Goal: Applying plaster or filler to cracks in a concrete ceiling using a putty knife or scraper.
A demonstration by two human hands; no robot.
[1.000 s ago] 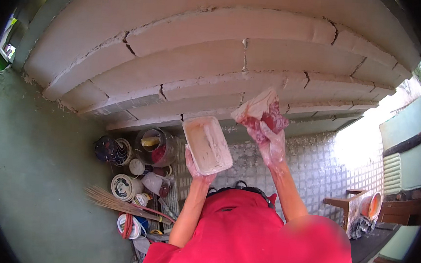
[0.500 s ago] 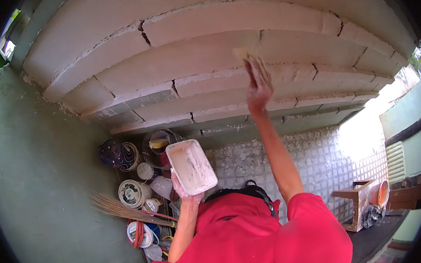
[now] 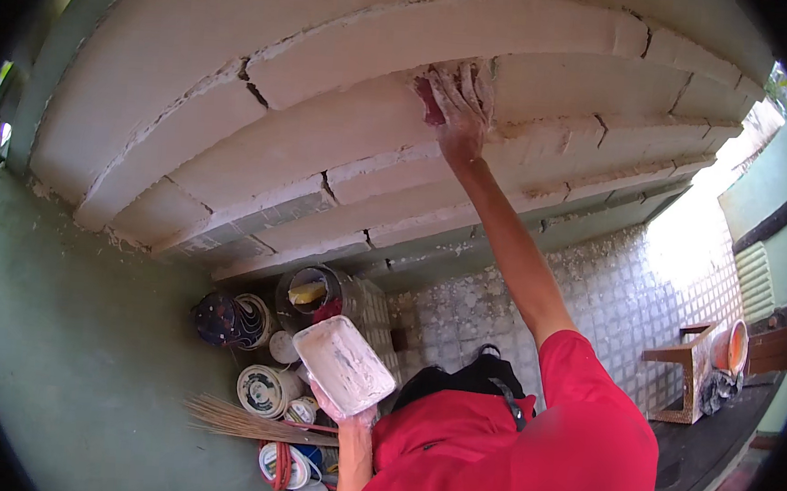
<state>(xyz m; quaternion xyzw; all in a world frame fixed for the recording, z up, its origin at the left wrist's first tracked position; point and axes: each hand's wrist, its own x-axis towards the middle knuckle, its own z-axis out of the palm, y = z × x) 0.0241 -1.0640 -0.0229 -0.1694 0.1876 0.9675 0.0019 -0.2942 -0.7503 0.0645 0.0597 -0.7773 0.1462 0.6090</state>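
Observation:
My left hand (image 3: 345, 410) holds a white rectangular tray (image 3: 306, 349) from below and along its near end. Pale pinkish paste is smeared over the tray's inside. Stretched far forward, my right hand (image 3: 460, 113) presses a flat reddish pad (image 3: 429, 102) against the wall (image 3: 367, 107); its exact kind I cannot make out. Whitish paste coats the right fingers, which lie over the pad just below a protruding ledge. The wall is stepped in long bands, with dark cracks and rough pale edges.
At the left stand a dark bucket (image 3: 347, 290) with a yellow item inside, a lidded tub (image 3: 262, 391) and a straw broom (image 3: 244, 420). To the right, a wooden stool (image 3: 699, 381) and an orange-lined bucket (image 3: 731, 347) stand by the tiled floor (image 3: 556, 275).
My right hand has moved slightly left and up, from blurred motion with a pale piece to pressing a reddish pad on the wall. The tray has come lower and nearer me.

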